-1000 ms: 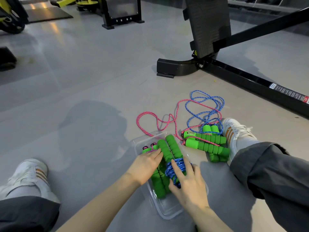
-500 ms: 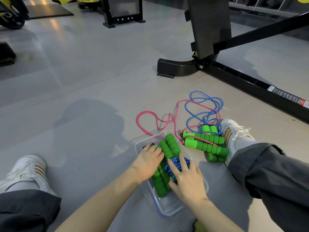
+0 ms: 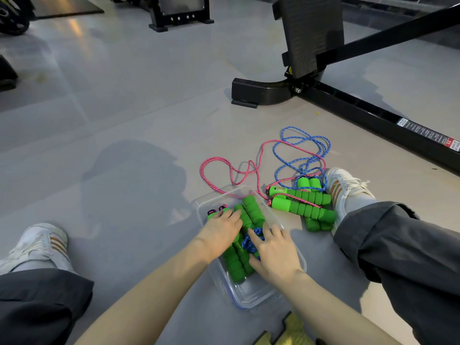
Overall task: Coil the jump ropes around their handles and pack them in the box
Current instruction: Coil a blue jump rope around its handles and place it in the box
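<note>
A clear plastic box lies on the grey floor between my legs. Inside it are coiled jump ropes with green foam handles; one bundle is wrapped in blue rope. My left hand presses down on the handles at the box's left side. My right hand lies flat with spread fingers on the blue-wrapped bundle. To the right of the box, loose green handles lie in a pile with uncoiled pink rope and blue rope spread on the floor.
My white shoes and dark trouser legs flank the box. A black gym machine frame runs across the upper right. A yellow-green mat piece lies at the bottom edge.
Both hands have pushed the blue-wrapped bundle lower into the box. The left hand shifted slightly toward the box's far left corner.
</note>
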The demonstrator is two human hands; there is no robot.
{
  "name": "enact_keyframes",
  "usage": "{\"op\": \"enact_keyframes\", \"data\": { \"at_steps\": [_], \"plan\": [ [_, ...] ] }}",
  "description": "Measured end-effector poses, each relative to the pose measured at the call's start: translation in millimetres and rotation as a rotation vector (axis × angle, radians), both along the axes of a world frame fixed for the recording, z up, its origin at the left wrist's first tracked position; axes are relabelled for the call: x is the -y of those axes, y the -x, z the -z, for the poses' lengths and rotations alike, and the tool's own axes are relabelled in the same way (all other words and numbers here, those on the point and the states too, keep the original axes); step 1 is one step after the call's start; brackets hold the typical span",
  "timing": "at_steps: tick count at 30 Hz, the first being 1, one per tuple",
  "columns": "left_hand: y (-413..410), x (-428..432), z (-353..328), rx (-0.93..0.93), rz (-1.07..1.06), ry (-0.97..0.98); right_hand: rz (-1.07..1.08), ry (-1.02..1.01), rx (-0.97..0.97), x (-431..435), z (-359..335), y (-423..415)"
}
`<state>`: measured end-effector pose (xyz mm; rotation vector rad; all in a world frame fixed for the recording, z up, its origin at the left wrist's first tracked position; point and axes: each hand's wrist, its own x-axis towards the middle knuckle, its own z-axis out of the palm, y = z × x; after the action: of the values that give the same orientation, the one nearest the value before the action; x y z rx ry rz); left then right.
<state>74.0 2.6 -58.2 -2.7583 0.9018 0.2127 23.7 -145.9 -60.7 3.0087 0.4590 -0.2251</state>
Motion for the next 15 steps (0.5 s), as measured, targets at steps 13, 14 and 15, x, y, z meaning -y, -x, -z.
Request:
{"op": "enact_keyframes", "data": {
  "at_steps": [13, 14, 15],
  "plan": [
    [-1.5, -2.0, -1.7, -0.076, 0.008, 0.026, -0.162, 0.026, -0.228, 15.9, -4.8, -13.2],
    [-1.5, -2.7, -3.0, -0.083, 0.02, 0.028, -0.164, 0.038, -0.231, 15.9, -4.4, -12.3],
    [-1.1, -3.5, -4.2, -0.09, 0.033, 0.027, -0.164, 0.051, -0.234, 15.7, -4.0, -11.2]
  ]
}}
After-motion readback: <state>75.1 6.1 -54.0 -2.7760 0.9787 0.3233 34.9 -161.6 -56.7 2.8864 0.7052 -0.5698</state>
